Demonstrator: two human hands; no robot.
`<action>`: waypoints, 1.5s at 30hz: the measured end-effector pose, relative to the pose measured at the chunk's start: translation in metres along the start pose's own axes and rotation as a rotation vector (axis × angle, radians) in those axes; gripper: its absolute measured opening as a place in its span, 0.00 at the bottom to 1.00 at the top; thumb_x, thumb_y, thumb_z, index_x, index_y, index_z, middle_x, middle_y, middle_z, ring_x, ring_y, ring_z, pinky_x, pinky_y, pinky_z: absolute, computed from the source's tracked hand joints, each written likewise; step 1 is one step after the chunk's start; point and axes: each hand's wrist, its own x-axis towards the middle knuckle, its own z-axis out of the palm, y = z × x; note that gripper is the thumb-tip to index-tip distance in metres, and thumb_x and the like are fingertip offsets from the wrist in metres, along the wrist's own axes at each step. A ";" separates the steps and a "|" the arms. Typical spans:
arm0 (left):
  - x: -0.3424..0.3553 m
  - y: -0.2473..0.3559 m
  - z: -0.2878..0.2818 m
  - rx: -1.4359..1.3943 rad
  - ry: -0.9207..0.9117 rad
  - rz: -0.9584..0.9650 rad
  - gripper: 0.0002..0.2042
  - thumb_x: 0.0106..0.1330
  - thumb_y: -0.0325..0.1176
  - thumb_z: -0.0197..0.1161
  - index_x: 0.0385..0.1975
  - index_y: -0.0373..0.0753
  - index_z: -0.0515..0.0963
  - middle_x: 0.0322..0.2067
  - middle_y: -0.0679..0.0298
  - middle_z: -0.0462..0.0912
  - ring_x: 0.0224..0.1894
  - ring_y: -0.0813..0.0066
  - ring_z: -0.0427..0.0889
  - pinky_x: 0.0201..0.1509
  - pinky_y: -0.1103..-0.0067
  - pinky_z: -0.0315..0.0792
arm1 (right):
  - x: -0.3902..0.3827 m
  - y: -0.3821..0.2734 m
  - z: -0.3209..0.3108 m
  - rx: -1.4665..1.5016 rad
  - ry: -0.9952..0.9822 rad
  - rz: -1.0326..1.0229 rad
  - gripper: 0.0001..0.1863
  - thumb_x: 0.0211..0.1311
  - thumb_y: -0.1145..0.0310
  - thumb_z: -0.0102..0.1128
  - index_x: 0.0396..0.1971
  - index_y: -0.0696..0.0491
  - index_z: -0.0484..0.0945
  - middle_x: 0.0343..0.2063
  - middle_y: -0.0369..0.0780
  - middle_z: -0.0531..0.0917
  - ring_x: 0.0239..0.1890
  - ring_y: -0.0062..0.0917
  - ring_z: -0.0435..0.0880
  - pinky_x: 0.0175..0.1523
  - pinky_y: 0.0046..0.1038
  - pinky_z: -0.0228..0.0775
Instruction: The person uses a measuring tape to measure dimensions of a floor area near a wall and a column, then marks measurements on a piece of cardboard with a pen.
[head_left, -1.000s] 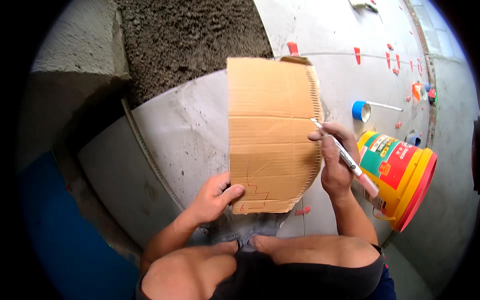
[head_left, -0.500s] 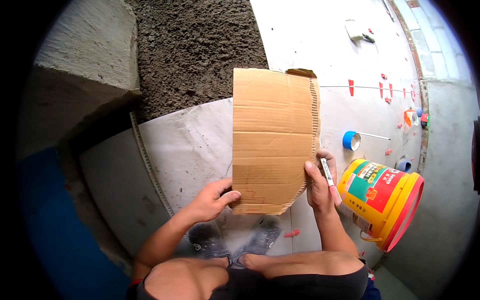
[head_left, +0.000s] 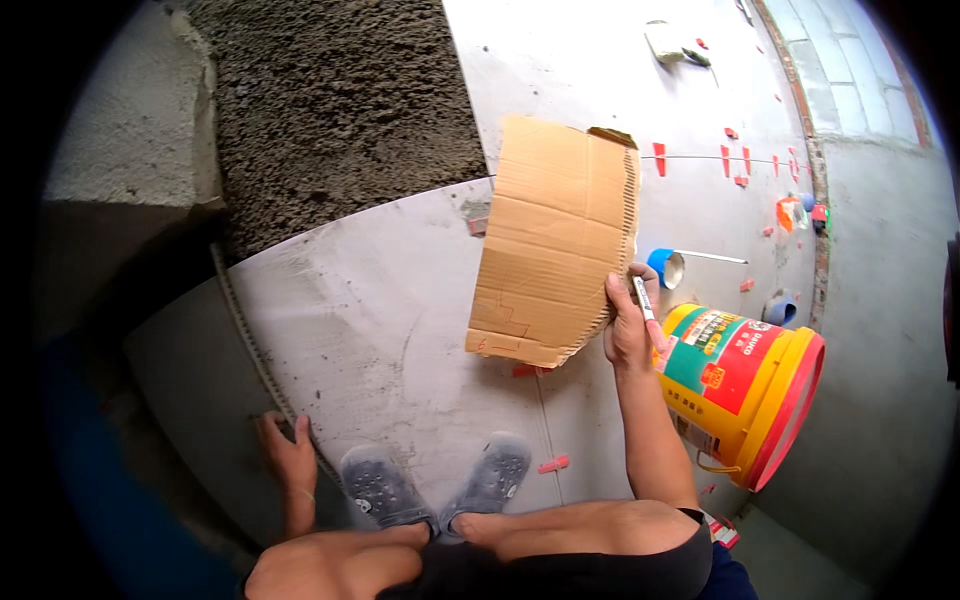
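My right hand [head_left: 628, 315] grips the right edge of a brown cardboard piece [head_left: 550, 230] and also holds a white marker [head_left: 645, 308] with a pink end. Faint red stepped lines are drawn near the cardboard's lower left. My left hand [head_left: 288, 440] is off the cardboard, low at the left beside a long marked strip [head_left: 250, 330] lying along a tile edge; its thumb and fingers are apart and curled over the strip, and whether they touch it is unclear. My feet in grey clogs [head_left: 385, 480] rest on the light tiles [head_left: 360, 290].
A yellow bucket [head_left: 775, 400] lies tipped at the right, near a blue-rimmed round item [head_left: 672, 268] and red tile wedges [head_left: 660, 160]. A trowel-like tool [head_left: 670, 42] lies farther up. Rough mortar [head_left: 330, 90] and a concrete step [head_left: 130, 120] are at upper left; a grey wall [head_left: 880, 280] is at right.
My left hand has let go of the cardboard and moved down-left to the strip. My right hand has lifted the cardboard forward, tilting it slightly.
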 end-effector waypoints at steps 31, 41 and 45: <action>-0.009 0.071 -0.032 -1.066 -0.405 -0.288 0.09 0.74 0.33 0.53 0.30 0.38 0.69 0.18 0.65 0.75 0.15 0.81 0.71 0.20 0.83 0.67 | -0.090 0.038 0.045 -0.729 -0.501 -0.163 0.09 0.63 0.66 0.64 0.28 0.55 0.77 0.23 0.41 0.85 0.27 0.29 0.87 0.32 0.28 0.76; -0.031 0.049 -0.013 -0.989 -0.384 -0.447 0.15 0.75 0.42 0.51 0.27 0.41 0.70 0.16 0.70 0.70 0.14 0.85 0.63 0.17 0.85 0.59 | -0.105 0.042 0.067 -0.648 -0.554 -0.130 0.12 0.65 0.63 0.62 0.31 0.57 0.75 0.24 0.41 0.86 0.27 0.27 0.87 0.34 0.26 0.77; -0.008 0.064 -0.026 -1.016 -0.493 -0.405 0.14 0.75 0.42 0.51 0.28 0.41 0.69 0.16 0.71 0.69 0.15 0.85 0.63 0.18 0.85 0.59 | -0.103 0.031 0.083 -0.608 -0.592 -0.145 0.10 0.63 0.67 0.64 0.36 0.57 0.75 0.26 0.42 0.86 0.29 0.26 0.87 0.37 0.26 0.77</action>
